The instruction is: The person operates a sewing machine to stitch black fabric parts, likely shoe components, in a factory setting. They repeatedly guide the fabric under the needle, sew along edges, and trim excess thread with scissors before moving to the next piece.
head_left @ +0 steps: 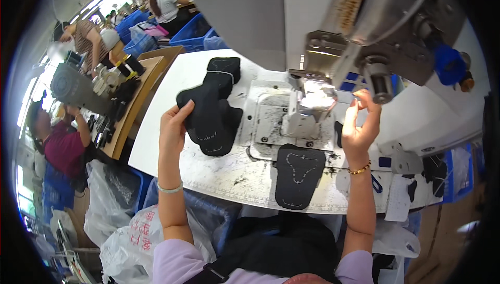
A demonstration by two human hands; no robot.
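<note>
My left hand [174, 123] grips the left edge of a black padded fabric piece [211, 120], its thumb on top. That piece lies on the white table, with light stitch-like marks near its lower end; another black part with a pale line across it [224, 70] lies at its far end. My right hand [363, 122] is raised to the right of the sewing machine's lit needle area [316, 99], thumb and forefinger pinched together. Whatever it may hold is too small to make out. Near the front edge lies another black fabric piece [299, 177], marked with a dotted pale outline.
The large machine head [234, 10] overhangs the white table [156, 143]. A metal cylinder [379, 78] hangs close to my right hand. Blue scissors-like tool [376, 184] and paper slip [399, 198] lie right. Plastic bags [135, 237] stand front left; other people work behind.
</note>
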